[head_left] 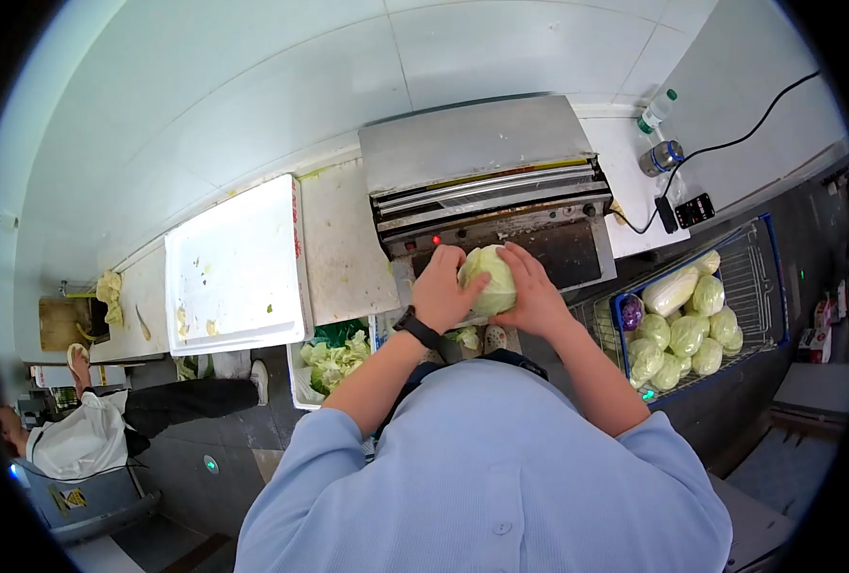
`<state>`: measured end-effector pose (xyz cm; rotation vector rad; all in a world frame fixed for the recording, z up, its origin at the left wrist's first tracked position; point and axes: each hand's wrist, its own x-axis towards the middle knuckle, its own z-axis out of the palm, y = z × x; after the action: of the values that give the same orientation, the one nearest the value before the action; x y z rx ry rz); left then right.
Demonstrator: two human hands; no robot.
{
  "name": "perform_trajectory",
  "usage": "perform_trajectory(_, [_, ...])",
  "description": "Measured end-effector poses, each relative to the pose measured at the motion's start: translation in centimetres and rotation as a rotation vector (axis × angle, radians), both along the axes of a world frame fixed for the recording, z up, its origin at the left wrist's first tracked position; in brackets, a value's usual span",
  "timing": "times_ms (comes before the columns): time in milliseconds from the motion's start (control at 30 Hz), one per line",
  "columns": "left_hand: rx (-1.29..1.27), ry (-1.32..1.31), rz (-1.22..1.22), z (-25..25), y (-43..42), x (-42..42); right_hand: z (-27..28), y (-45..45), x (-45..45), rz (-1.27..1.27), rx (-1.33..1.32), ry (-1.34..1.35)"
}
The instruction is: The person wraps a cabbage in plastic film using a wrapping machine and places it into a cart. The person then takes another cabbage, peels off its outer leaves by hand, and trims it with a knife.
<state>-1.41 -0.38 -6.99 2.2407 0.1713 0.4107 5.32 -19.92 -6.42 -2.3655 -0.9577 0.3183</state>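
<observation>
A pale green cabbage is held between my two hands, just over the front edge of the wrapping machine. My left hand, with a black watch at the wrist, curves round its left side. Against its right side rests my right hand, fingers bent over the top. A red light glows on the machine's front panel, left of the cabbage. The cabbage hides part of the machine's dark plate.
A white tray lies left; below it, a bin holds loose leaves. Right, a cart carries wrapped cabbages. A bottle, a jar and a phone stand or lie beyond. Another person is far left.
</observation>
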Motion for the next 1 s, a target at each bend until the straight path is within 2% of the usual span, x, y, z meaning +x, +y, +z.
perform_trajectory(100, [0.014,0.027,-0.040,-0.6,0.0,0.2,0.3,0.1,0.0,-0.008,-0.001,0.006])
perform_trajectory(267, [-0.157,-0.017,0.001,-4.1,2.8,0.8,1.0,0.0,0.1,-0.061,-0.020,0.058])
perform_trajectory(333, [-0.197,0.029,0.065,-3.0,3.2,0.6,1.4,0.0,-0.1,-0.074,-0.015,0.060])
perform_trajectory(433, [-0.111,-0.082,0.073,-3.9,2.4,0.7,0.4,-0.1,-0.7,-0.006,0.006,-0.087])
perform_trajectory(500, [-0.182,0.080,0.045,-1.1,0.8,0.2,0.1,0.3,-0.8,-0.011,0.026,-0.090])
perform_trajectory(567, [0.031,0.069,-0.002,-1.8,0.3,0.3,0.0,0.4,-0.8,-0.002,-0.001,-0.100])
perform_trajectory(600, [-0.031,0.124,-0.032,-0.6,0.1,0.3,0.0,0.2,-0.8,-0.011,0.003,-0.092])
perform_trajectory(700, [0.025,-0.078,-0.092,-2.1,0.7,0.8,-0.1,0.2,-0.5,-0.022,0.028,-0.066])
perform_trajectory(733, [-0.127,0.047,-0.056,-1.6,0.3,0.3,-0.2,0.1,-0.4,-0.029,0.033,-0.057])
perform_trajectory(833, [0.477,-0.321,-0.194,-0.5,1.0,1.1,-0.1,0.0,-0.3,-0.042,0.023,-0.051])
perform_trajectory(933, [0.369,-0.304,-0.381,-0.7,1.2,2.1,-0.2,0.1,-0.3,-0.052,0.013,-0.060])
perform_trajectory(1000, [0.310,-0.221,-0.388,-1.0,1.6,2.3,-0.5,0.3,-0.1,-0.049,0.013,-0.063])
